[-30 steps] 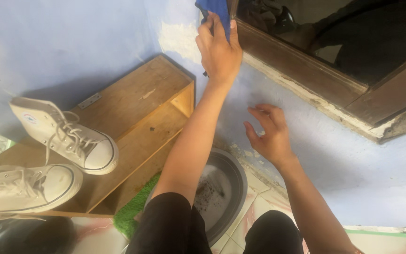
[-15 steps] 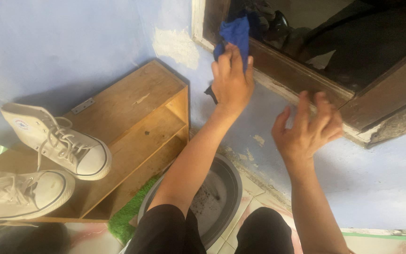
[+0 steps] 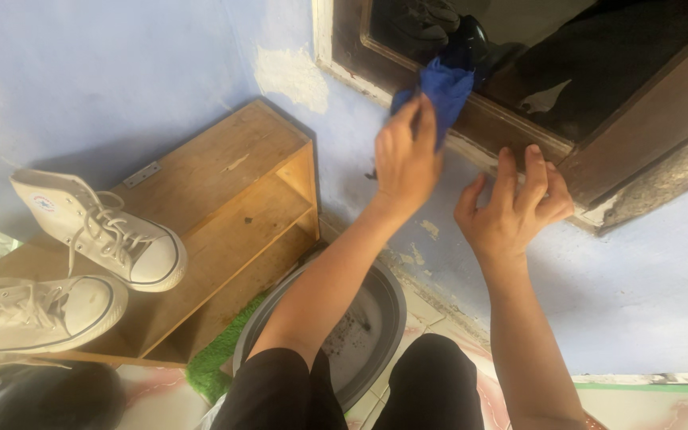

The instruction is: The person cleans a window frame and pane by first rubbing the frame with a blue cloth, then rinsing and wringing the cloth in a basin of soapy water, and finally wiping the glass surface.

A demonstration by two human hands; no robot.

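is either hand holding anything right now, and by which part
The left hand holds a blue cloth bunched at its lower end, against the window frame. The right hand holds nothing; its fingers rest on the frame.

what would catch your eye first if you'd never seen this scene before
The blue cloth stands out first, pressed by the left hand against the dark wooden window frame in the pale blue wall, with the right hand resting on the sill beside it. At far left, two white high-top sneakers sit on a wooden shoe rack, and a grey basin lies on the floor below the arms.
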